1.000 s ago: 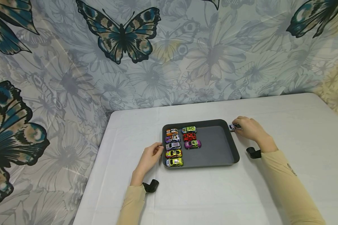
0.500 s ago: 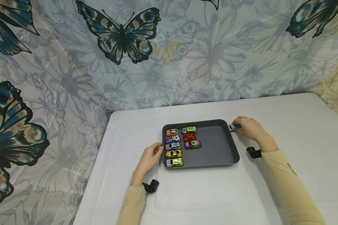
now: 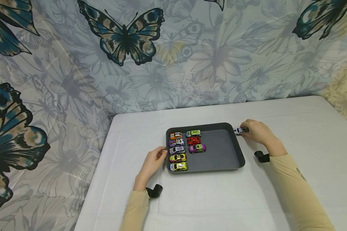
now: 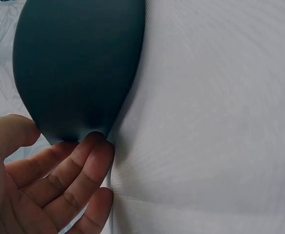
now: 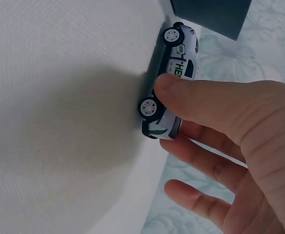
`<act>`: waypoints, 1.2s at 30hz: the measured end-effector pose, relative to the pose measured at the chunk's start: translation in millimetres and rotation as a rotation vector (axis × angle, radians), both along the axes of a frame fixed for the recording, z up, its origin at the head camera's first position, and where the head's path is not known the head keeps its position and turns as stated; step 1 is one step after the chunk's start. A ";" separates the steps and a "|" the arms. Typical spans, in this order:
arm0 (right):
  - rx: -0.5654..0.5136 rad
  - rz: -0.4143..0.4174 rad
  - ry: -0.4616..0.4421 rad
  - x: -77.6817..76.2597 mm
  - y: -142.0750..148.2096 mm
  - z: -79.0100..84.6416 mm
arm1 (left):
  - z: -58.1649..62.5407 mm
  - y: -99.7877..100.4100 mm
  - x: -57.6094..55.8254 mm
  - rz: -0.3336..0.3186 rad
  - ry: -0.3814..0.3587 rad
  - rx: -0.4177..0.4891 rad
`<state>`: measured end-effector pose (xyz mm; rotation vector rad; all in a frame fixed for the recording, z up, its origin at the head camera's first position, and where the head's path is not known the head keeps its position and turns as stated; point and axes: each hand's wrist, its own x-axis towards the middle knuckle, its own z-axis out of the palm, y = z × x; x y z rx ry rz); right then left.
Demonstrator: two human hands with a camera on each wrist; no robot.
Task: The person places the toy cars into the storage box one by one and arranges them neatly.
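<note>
At the far right corner of the dark grey baking tray [image 3: 219, 150], my right hand [image 3: 257, 132] pinches a white toy car [image 3: 237, 131] with green lettering. In the right wrist view the thumb lies across the toy car's [image 5: 179, 58] side, its wheels facing the tablecloth, and the lower fingers are spread loosely. My left hand [image 3: 154, 160] is at the tray's left side. In the left wrist view its lightly bent fingers [image 4: 98, 161] touch the tray's outer wall [image 4: 79, 63], the thumb near the edge.
Inside the tray, several toy cars form a left column, including a yellow one [image 3: 178, 166]. Beside it are a green [image 3: 193, 133], a red [image 3: 194, 140] and a purple car [image 3: 197, 148]. A white cloth [image 3: 205, 199] covers the table; a butterfly-print backdrop [image 3: 173, 83] hangs behind.
My right hand has shifted slightly to the right, and more of the white toy car shows beside the tray's edge. The left hand and the cars in the tray stay put.
</note>
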<state>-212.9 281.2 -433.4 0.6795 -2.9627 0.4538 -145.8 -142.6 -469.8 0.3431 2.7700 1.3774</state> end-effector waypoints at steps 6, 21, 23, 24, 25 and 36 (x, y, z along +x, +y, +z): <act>0.009 0.005 0.026 1.7 1.9 6.7 | 1.1 0.2 0.5 0.003 -0.010 -0.007; -0.013 0.035 0.147 6.4 -0.4 29.1 | 0.9 0.6 0.1 0.004 -0.016 -0.004; -0.022 0.042 0.171 7.2 -2.4 31.9 | 1.0 0.4 0.3 0.002 -0.014 0.001; -0.027 0.045 0.183 7.8 -3.4 33.5 | 1.1 0.3 0.4 -0.001 -0.010 0.003; -0.031 0.050 0.198 8.4 -4.6 35.2 | 1.1 0.3 0.4 -0.003 -0.007 0.005; -0.032 0.099 0.282 18.4 -26.9 57.3 | 0.8 0.0 0.1 0.001 -0.012 -0.002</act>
